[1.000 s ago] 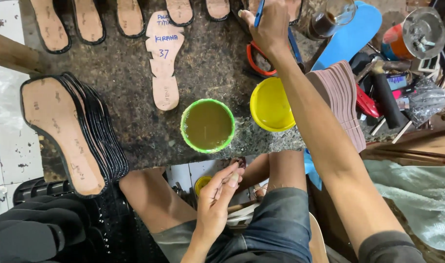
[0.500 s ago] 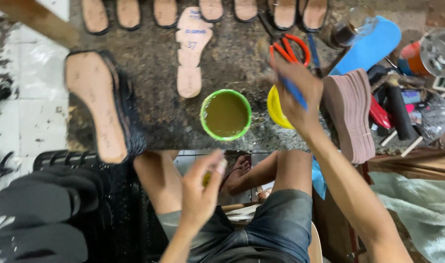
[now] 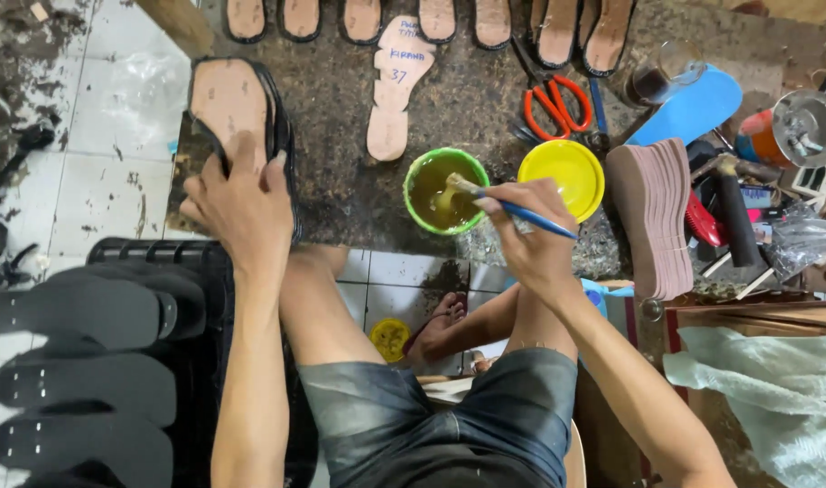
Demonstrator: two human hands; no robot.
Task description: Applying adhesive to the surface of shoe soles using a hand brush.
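Glue loading appears to be the step in hand: a brush (image 3: 521,210) is pinched by the right hand (image 3: 530,239), bristles dipped in the green cup (image 3: 446,191). At nine o'clock, the left hand (image 3: 241,203) is pressed flat, fingers spread, on the top sole (image 3: 237,104) of the stack. Next, the loaded bristles likely need carrying there without dripping.

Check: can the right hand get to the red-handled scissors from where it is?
Probably yes. The right hand holds a blue-handled brush in the green glue cup; the red-handled scissors lie just beyond in the open, nothing between, though the hand is occupied.
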